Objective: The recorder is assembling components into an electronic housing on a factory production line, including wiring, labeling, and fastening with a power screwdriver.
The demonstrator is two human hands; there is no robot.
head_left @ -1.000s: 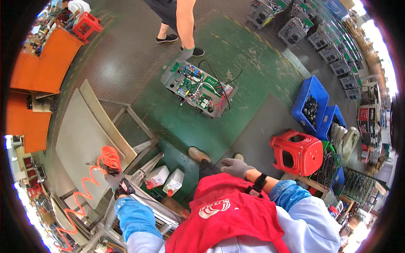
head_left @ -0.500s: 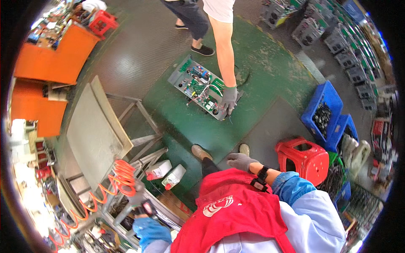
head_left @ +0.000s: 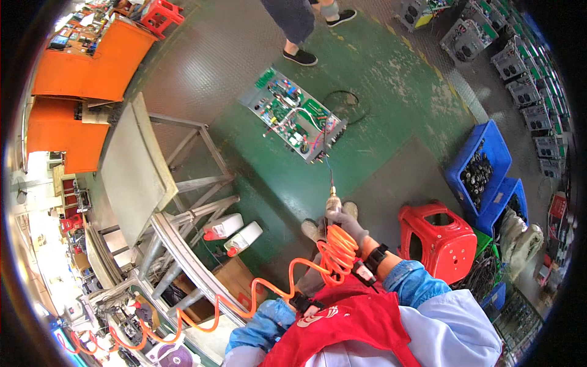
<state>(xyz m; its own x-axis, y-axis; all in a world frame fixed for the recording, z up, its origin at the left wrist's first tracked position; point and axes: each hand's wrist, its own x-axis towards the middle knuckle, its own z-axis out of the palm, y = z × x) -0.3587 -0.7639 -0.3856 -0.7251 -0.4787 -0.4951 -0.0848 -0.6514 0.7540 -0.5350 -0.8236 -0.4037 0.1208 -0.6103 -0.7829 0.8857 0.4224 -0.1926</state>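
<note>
My right hand, in a grey glove, is closed around an air screwdriver with a metallic body and a long thin bit directed away from me. An orange coiled air hose bunches up against my right wrist and trails off to the lower left. Close to the red apron, my left hand, also gloved, is partly covered by the hose, and its fingers are hidden. Beyond the bit lies an open electronic unit on the green floor, its circuit boards and wires exposed.
A red stool and blue crates of small dark parts stand at right. Left are a metal-framed table and two white bottles. A person's legs are beyond the unit. Several similar units line the far right.
The hose bundle has moved from the left to my right hand, which now grips the air screwdriver. My left hand has come in toward the apron. The other person's hand has left the unit.
</note>
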